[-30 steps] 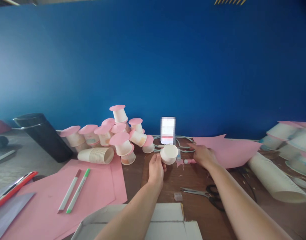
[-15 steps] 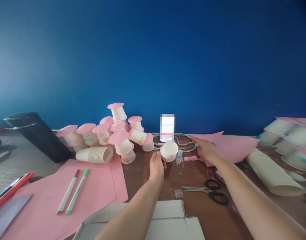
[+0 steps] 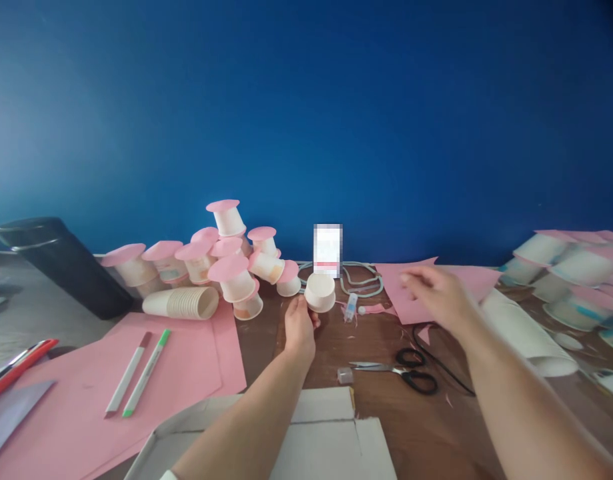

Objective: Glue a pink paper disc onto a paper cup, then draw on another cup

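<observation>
My left hand (image 3: 299, 327) is closed on a small white paper cup (image 3: 320, 292), held just above the wooden table (image 3: 386, 407) with its mouth tilted toward me. My right hand (image 3: 436, 293) hovers over a pink paper sheet (image 3: 411, 280) at the right, blurred by motion, so I cannot see whether it holds anything. A small glue tube (image 3: 350, 307) and pink scraps lie between the two hands. Black-handled scissors (image 3: 401, 373) lie on the table below my right hand.
A heap of paper cups with pink paper lids (image 3: 226, 260) and a stack of plain cups (image 3: 182, 302) sit left of the cup. A large pink sheet (image 3: 106, 393) carries two pens (image 3: 136, 373). A white cardboard box (image 3: 296, 440) is nearest me. More cups (image 3: 566, 273) and a paper roll (image 3: 531, 333) lie right.
My right hand has lifted off the table and moved right over the pink sheet. The left hand with the cup has risen slightly. The view has shifted a little.
</observation>
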### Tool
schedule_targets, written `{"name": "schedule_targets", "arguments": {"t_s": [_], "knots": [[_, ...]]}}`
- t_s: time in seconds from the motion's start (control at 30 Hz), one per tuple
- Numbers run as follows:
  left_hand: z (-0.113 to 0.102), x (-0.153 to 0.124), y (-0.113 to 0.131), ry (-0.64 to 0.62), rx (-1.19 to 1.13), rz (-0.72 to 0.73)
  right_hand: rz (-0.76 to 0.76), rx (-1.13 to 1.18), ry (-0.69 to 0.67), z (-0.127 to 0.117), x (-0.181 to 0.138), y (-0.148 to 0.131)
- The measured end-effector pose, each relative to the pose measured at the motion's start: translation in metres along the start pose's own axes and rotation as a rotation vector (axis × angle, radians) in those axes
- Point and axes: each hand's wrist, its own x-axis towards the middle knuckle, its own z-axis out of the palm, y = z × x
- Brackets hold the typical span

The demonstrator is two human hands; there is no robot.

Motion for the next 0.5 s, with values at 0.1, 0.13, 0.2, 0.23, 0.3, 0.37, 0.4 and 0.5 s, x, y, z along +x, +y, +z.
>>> {"name": "schedule_targets", "arguments": {"t_s": [0.1,0.13,0.2,0.23,0.3,0.37,0.4,0.5], "knots": [[0.001,-0.002,0.003,0.024,0.005,-0.011,0.001,-0.152,-0.166,0.025,-0.008,-0.007],[0.000,-0.002,0.004,0.035,0.003,-0.012,0.001,-0.207,-0.184,0.030,-0.010,-0.009],[0.000,-0.002,0.006,0.050,-0.010,-0.009,0.025,-0.278,-0.201,0.034,-0.014,-0.012],[-0.001,-0.002,0.007,0.054,-0.020,-0.004,0.038,-0.291,-0.223,0.033,-0.016,-0.014],[-0.002,0.000,0.008,0.066,-0.040,0.011,0.041,-0.281,-0.297,0.029,-0.019,-0.018],[-0.003,0.000,0.009,0.073,-0.048,0.025,0.022,-0.279,-0.378,0.026,-0.022,-0.021],[-0.003,0.000,0.009,0.076,-0.046,0.030,0.014,-0.294,-0.398,0.025,-0.023,-0.022],[-0.003,-0.001,0.009,0.085,-0.005,0.056,0.014,-0.389,-0.364,0.030,-0.023,-0.022]]}}
